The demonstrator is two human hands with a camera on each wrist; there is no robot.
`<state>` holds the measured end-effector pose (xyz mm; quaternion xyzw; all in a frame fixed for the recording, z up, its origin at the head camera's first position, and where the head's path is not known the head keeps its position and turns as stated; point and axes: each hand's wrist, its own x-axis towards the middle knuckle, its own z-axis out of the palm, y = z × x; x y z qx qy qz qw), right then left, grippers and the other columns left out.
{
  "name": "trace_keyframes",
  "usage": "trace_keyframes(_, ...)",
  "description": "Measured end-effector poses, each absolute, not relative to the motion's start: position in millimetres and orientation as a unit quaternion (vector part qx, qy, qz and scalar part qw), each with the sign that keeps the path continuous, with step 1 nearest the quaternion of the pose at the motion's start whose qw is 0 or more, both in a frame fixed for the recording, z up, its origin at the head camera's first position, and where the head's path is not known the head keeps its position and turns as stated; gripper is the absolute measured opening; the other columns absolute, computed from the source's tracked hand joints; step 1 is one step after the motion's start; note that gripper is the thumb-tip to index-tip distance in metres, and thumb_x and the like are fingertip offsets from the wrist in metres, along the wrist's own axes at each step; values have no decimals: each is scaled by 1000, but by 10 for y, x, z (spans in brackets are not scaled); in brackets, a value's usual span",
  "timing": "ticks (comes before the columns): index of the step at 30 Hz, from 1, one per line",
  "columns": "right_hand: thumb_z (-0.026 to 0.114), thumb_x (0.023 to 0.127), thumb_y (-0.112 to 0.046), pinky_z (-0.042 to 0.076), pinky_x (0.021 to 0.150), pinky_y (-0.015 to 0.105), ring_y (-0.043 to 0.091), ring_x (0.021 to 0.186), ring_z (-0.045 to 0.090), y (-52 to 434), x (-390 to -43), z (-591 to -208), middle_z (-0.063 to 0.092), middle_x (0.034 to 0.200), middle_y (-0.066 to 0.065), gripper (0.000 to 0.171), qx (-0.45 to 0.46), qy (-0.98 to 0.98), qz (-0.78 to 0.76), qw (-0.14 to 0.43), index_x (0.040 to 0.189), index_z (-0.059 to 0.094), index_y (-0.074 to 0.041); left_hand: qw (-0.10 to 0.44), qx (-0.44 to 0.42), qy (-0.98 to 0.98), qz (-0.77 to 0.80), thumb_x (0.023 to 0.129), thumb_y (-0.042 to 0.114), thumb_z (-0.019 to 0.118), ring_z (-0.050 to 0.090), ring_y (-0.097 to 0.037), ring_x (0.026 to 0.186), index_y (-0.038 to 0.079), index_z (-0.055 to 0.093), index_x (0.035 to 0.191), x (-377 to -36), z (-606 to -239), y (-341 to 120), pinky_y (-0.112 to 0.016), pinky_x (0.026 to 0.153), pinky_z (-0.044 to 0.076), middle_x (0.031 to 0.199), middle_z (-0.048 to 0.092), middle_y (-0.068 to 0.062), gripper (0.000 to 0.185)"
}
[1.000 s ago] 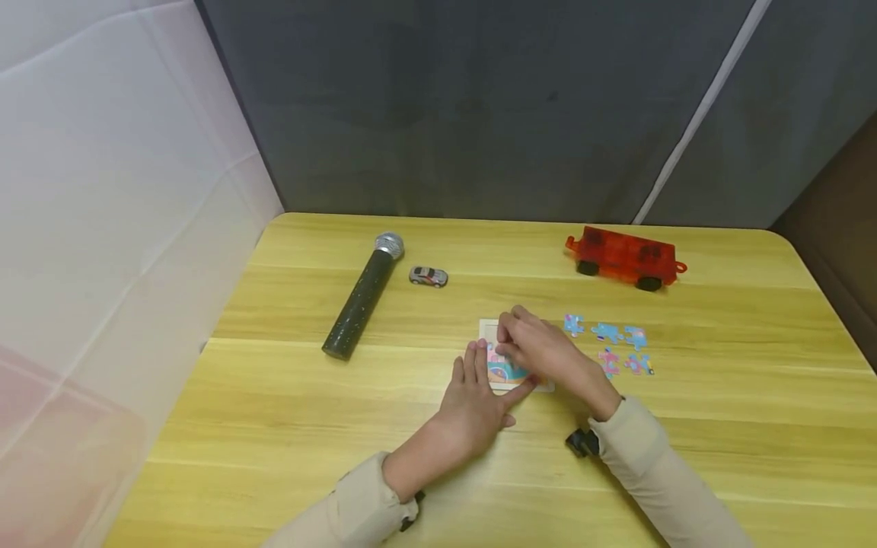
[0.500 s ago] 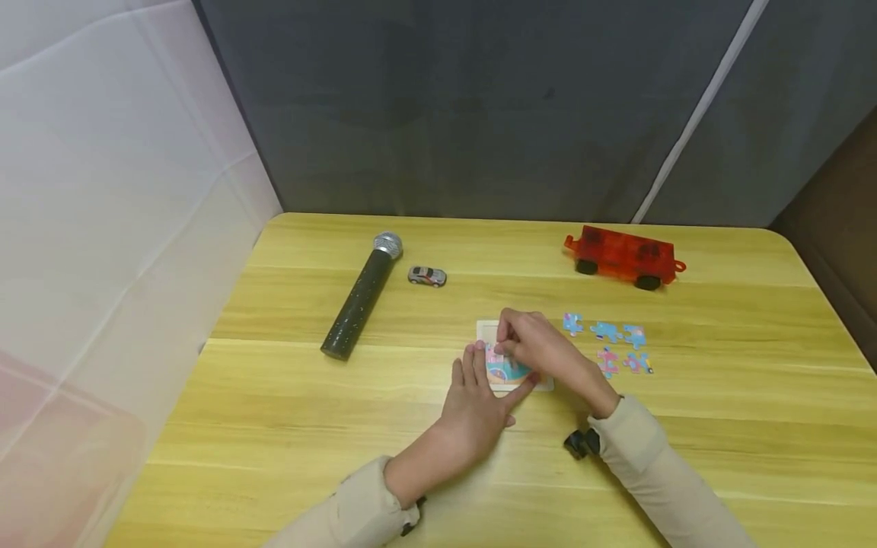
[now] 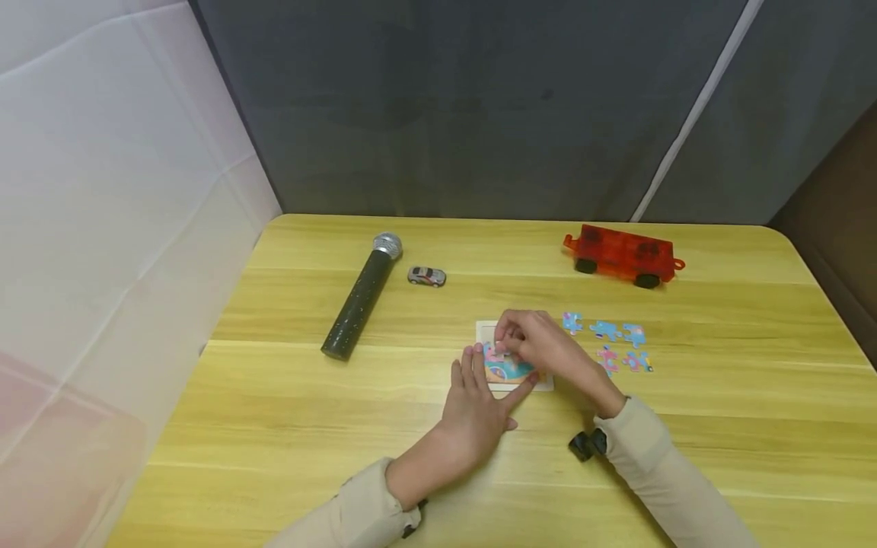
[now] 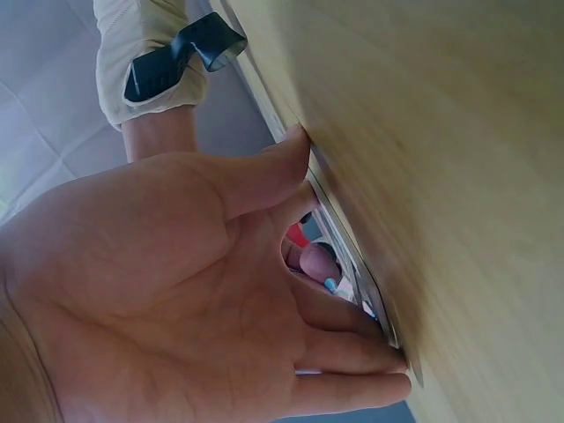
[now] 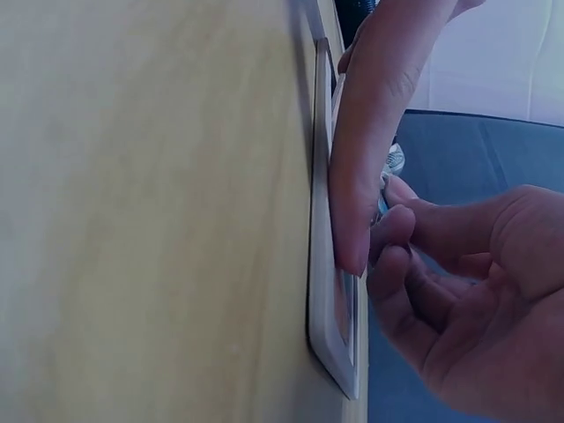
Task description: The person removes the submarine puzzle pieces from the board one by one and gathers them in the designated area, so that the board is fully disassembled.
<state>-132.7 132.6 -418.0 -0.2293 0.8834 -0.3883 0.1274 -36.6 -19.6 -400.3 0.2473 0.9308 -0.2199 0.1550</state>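
While our left hand braces puzzle frame, right hand grip pinching puzzle piece has crept toward seven o'clock — seating underway; spare pieces at three o'clock.

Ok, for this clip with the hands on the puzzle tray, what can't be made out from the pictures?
- Head view: the right hand covers much of the white square puzzle tray, so how many pieces are fitted stays hidden.
- Head view: the small puzzle piece under its fingertips is too small to read.
- Left wrist view: the left hand fills the frame; the yellow wooden table is blurred.
- Right wrist view: the tray shows edge-on only, its picture unseen.
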Motion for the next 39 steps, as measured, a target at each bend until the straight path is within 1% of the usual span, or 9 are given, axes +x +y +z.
trace_keyframes(5,71,105,-2,49,61,25,12,61,58,1349,-1355,-4191,65,70,3,9,-226,877,-395,155,98,68,-4,152,246,932,-220,111,69,34,34,-40,164,63,3,170,-359,-4000,-199,-48,131,37,174,33,-29,67)
trace_keyframes(11,68,106,1,51,65,25,13,67,60,1393,-1388,-4189,66,75,7,8,-237,860,-410,192,99,66,-2,149,245,932,-222,110,69,34,34,-40,164,63,3,170,-349,-3998,-195,-47,131,37,174,34,-28,67)
trace_keyframes(16,69,106,0,53,71,27,12,71,62,1421,-1397,-4168,68,80,6,8,-257,857,-398,202,99,65,-4,151,244,932,-221,110,70,35,34,-39,164,63,2,170,-358,-3983,-187,-48,131,37,174,33,-29,69)
trace_keyframes(21,69,106,-1,54,71,27,12,71,64,1424,-1393,-4159,70,82,7,9,-260,854,-400,209,99,64,-4,150,236,935,-216,106,77,36,31,-40,165,63,3,170,-343,-3977,-179,-53,131,36,175,30,-29,73)
trace_keyframes(25,69,107,-2,54,70,27,14,70,66,1417,-1392,-4158,70,82,8,8,-263,848,-407,216,100,63,-3,145,233,937,-214,103,81,34,32,-41,165,60,4,171,-301,-3988,-177,-57,130,36,175,31,-29,78)
trace_keyframes(30,68,108,-3,52,65,26,14,69,65,1414,-1392,-4150,70,82,9,8,-263,843,-413,222,102,62,-2,147,226,941,-203,101,83,35,33,-41,165,55,3,173,-253,-3970,-183,-62,128,38,174,32,-30,85)
trace_keyframes(32,68,108,-3,52,63,25,14,69,64,1424,-1390,-4145,70,82,9,8,-262,844,-412,221,101,62,-2,142,222,943,-203,100,84,36,34,-40,165,51,4,175,-242,-3950,-183,-64,126,40,174,32,-29,88)
trace_keyframes(36,68,107,-2,54,64,26,13,68,65,1439,-1387,-4142,71,82,9,8,-260,843,-415,222,101,62,-2,137,217,944,-206,99,85,37,36,-39,164,43,11,177,-231,-3933,-185,-64,125,41,174,35,-27,91)
trace_keyframes(39,68,107,-1,55,66,27,14,69,67,1435,-1388,-4151,71,84,10,7,-259,843,-416,224,102,63,-1,152,212,943,-205,99,86,37,34,-38,165,40,15,177,-231,-3949,-199,-64,126,40,175,33,-26,93)
